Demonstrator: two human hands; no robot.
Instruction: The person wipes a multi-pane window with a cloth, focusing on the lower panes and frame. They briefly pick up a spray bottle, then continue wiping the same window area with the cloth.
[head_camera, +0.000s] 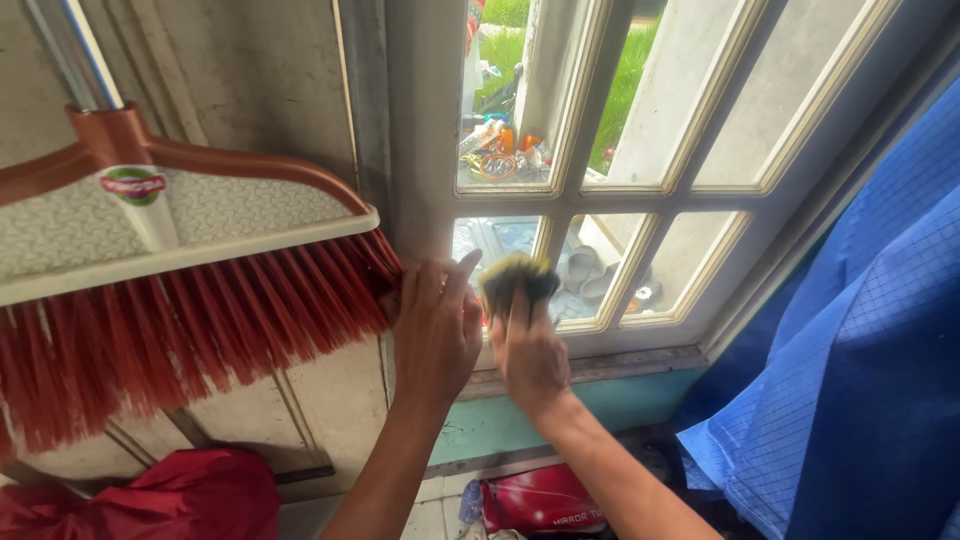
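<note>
The right hand (530, 350) is closed around a small scrubbing pad (515, 278) – dark with a yellowish edge – and presses it against the lower left pane of a white-framed window (640, 205). The pad sits at the foot of that pane, just above the sill (600, 365), and only its upper part shows above the knuckles.

The left hand (437, 330) lies just beside the right one, its back to the camera. It is mostly open, fingers loosely spread and pointing up, resting against the window frame at the pane's left edge; it grips nothing that can be seen. Its outer side touches the tips of the red bristles of a broom (190, 260), which hangs bristles-down across the grey wall (250, 70) on the left – a brown and white head on a metal handle.

A blue checked curtain (860, 350) hangs at the right. Below, near the floor, lie a red cloth (190, 495) and a red packet (540, 498).
</note>
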